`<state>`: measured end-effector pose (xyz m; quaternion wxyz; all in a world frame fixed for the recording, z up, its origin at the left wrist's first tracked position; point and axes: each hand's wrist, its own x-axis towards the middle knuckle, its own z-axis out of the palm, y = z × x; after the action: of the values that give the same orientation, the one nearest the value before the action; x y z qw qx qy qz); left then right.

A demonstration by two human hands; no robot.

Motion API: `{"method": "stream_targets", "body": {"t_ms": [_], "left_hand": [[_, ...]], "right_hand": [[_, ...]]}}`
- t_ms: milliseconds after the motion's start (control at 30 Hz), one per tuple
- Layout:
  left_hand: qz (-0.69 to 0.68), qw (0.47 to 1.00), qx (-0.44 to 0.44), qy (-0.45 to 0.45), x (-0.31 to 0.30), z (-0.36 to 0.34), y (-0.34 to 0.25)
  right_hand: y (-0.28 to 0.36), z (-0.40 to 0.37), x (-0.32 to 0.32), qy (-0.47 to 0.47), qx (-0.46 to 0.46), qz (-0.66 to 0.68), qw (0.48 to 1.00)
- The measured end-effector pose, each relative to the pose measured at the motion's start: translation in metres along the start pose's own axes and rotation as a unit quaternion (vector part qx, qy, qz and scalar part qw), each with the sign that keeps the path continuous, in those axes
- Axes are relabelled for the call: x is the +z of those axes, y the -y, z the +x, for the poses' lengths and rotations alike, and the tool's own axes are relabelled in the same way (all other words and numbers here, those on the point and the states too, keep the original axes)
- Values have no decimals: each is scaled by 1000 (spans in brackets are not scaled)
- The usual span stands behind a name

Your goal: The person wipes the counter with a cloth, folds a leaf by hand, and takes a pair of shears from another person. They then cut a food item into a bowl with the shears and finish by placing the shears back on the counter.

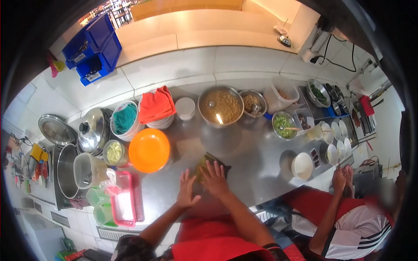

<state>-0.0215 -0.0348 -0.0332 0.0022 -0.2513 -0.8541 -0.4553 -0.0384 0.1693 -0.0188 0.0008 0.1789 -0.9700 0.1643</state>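
Observation:
A dark green, leaf-like piece point(209, 162) lies on the steel counter point(187, 148), partly covered by my hands. My right hand point(214, 180) rests on it with its fingers spread. Just to the left, my left hand point(187, 189) has its fingers stretched out beside the piece's left edge and holds nothing. An orange plate point(149, 150) sits to the left beyond my hands. Behind them stands a large steel bowl point(220, 105) of brown crumbly food with a spoon in it.
A pink basket point(123, 198), clear containers and pots stand at the left. At the right are a white bowl point(302, 166), a bowl of chopped greens point(284, 125) and several small bowls. A person point(352, 222) in a white striped shirt is at the right.

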Motion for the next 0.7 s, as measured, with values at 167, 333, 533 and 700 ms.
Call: {"method": "stream_targets", "body": {"t_ms": [167, 333, 533, 700], "left_hand": [[-12, 998, 53, -9, 4, -15, 8], [-20, 992, 108, -63, -6, -10, -6], [-204, 961, 25, -183, -17, -28, -45], [-168, 982, 64, -65, -14, 4, -73]], "right_hand": [[-5, 36, 1, 53, 64, 3, 997], [2, 59, -4, 69, 76, 0, 995], [61, 0, 13, 63, -137, 8, 989], [88, -63, 86, 55, -33, 730, 680]]}}
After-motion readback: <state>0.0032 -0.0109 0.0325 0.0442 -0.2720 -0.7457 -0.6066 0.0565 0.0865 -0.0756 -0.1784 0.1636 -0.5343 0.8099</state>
